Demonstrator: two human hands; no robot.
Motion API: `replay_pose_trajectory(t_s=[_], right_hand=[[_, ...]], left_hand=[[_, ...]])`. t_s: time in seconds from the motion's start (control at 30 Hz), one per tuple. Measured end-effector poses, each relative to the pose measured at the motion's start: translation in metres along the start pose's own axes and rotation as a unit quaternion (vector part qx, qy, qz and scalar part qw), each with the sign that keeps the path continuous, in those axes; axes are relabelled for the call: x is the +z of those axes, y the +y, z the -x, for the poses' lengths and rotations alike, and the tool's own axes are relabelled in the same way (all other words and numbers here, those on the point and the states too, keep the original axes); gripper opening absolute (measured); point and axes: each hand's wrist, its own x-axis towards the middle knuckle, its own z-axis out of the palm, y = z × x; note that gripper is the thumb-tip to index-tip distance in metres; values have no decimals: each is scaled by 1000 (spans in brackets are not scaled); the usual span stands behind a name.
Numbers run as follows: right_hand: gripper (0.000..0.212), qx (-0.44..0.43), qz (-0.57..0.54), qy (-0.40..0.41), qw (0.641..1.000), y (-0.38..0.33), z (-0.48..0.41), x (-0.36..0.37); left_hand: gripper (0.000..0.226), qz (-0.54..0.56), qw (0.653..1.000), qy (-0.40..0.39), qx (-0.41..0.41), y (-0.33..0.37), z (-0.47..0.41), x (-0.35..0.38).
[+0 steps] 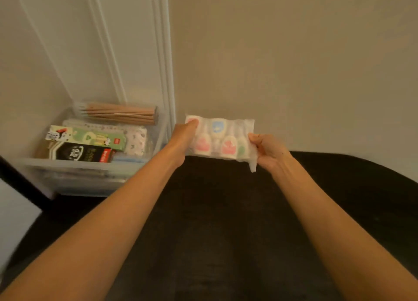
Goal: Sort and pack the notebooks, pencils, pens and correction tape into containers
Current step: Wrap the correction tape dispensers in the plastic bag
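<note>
A clear plastic pack of correction tapes (pixel 218 138), pink, blue and green, hangs in the air above the far edge of a dark table (pixel 226 221). My left hand (pixel 182 140) grips its left end and my right hand (pixel 268 152) pinches its right end. To the left stands a clear plastic bin (pixel 74 164). In the bin lie a bundle of wooden pencils (pixel 119 113), a green pen pack (pixel 90 137), a black pen box (pixel 83 152) and a patterned notebook (pixel 136 142).
A beige wall (pixel 294 63) rises right behind the table. White door trim (pixel 164 51) runs down behind the bin. A pale surface (pixel 15 221) shows at the left edge, past the table's corner.
</note>
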Motion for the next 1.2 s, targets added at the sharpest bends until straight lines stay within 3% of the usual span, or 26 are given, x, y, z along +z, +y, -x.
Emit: replay_pose_trajectory(t_s=[0.1, 0.27, 0.4, 0.6, 0.7, 0.77, 0.87, 0.93, 1.1, 1.2], right_hand=[[20, 51, 33, -4, 998, -16, 8, 45], [27, 55, 59, -22, 996, -19, 7, 125], [28, 72, 61, -41, 995, 8, -11, 182], [31, 47, 170, -15, 984, 60, -47, 239], [31, 31, 234, -22, 971, 69, -52, 235], [43, 20, 312, -51, 948, 73, -55, 228], [51, 1, 421, -120, 899, 72, -54, 221], [46, -33, 504, -162, 848, 69, -51, 219], [40, -214, 691, -186, 665, 66, -47, 212], [44, -274, 790, -158, 525, 66, -53, 202]], left_hand=[[43, 24, 999, 28, 1, 29, 6, -40], [38, 34, 996, 77, -3, 51, -4, -106], [45, -2, 990, 140, 16, 56, -21, -157], [55, -36, 984, 173, 32, 33, -48, -209], [43, -60, 986, 157, 8, 23, -55, -210], [24, -78, 986, 148, 4, 13, -61, -209], [19, -120, 983, 140, 13, -2, -66, -206], [21, -162, 979, 125, 22, -9, -64, -203], [23, -213, 971, 96, 46, -17, -62, -204], [25, -247, 964, 80, 55, -16, -63, -205]])
